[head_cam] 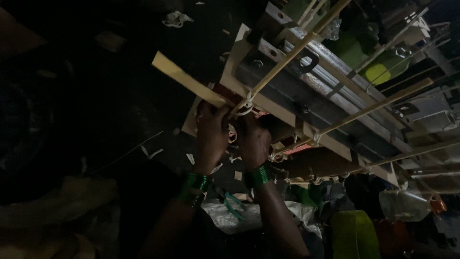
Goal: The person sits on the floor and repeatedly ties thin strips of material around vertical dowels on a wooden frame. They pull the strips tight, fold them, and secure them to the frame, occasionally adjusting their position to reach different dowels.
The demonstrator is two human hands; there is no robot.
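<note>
Here we hold both hands up at a frame of thin bamboo sticks (pixel 306 41); our left hand (pixel 211 136) pinches a flat yellow strip (pixel 189 79), and our right hand (pixel 254 141) is closed, perhaps on the white string knot (pixel 247 103) binding a stick to the frame's cross board (pixel 287 117); green bangles (pixel 258 175) circle both wrists.
</note>
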